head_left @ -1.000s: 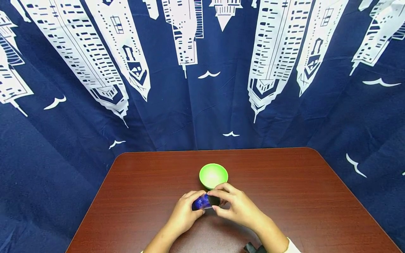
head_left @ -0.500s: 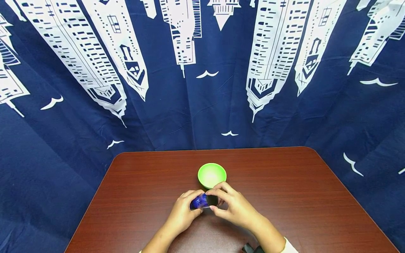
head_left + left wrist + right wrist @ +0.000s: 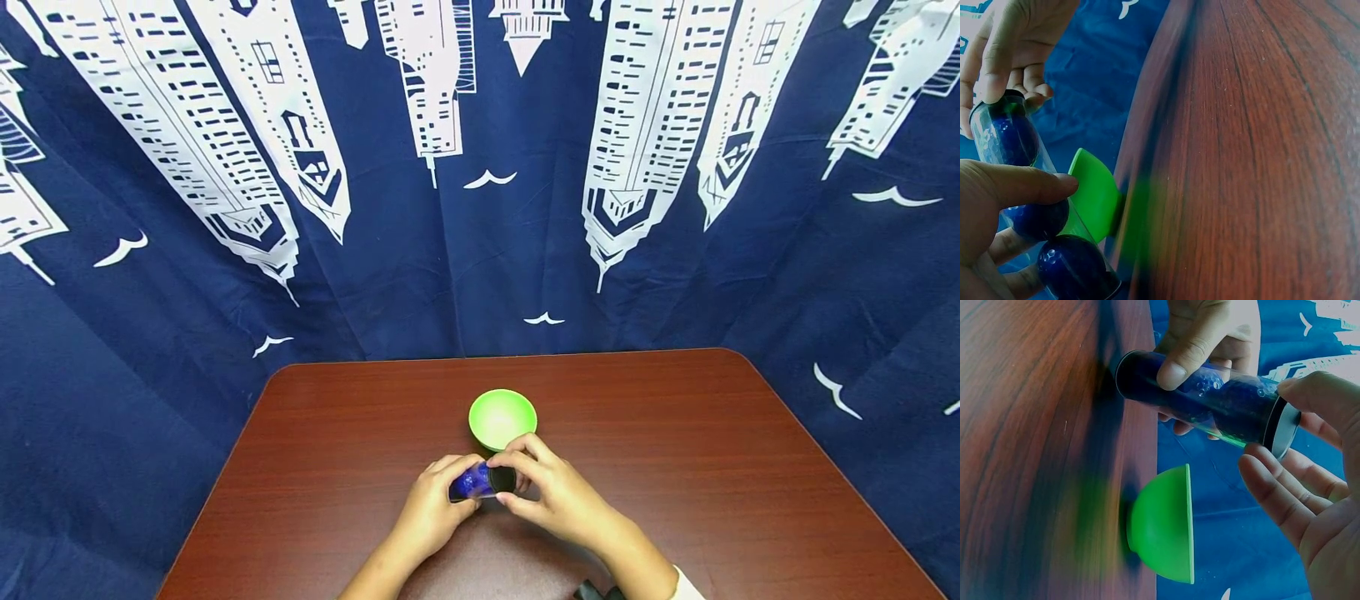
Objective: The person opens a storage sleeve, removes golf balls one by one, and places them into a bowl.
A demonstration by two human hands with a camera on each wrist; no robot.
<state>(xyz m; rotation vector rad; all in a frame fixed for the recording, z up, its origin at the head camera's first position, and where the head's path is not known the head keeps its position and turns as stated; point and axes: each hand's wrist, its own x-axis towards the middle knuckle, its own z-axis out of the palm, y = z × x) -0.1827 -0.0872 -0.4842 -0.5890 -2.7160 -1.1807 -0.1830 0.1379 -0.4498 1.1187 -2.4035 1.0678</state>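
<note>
A clear tube (image 3: 472,481) with black ends is held sideways above the table, just in front of a green bowl (image 3: 501,417). Inside it sit dark blue dimpled balls (image 3: 1038,219); 3 of them show in the left wrist view. My left hand (image 3: 431,507) grips the tube's body, thumb on one side and fingers on the other. With thumb and fingertips, my right hand (image 3: 561,493) pinches the black cap (image 3: 1285,428) at the right end. In the right wrist view the cap sits on the tube's end. The bowl stands upright, apart from both hands.
The brown wooden table (image 3: 337,433) has rounded far corners. Behind it hangs a blue cloth (image 3: 405,275) printed with white buildings and birds. A black object (image 3: 588,590), only partly in view, shows by my right forearm at the bottom edge.
The whole head view has shifted slightly. Both hands keep their hold on the tube and cap, with no clear movement between them.
</note>
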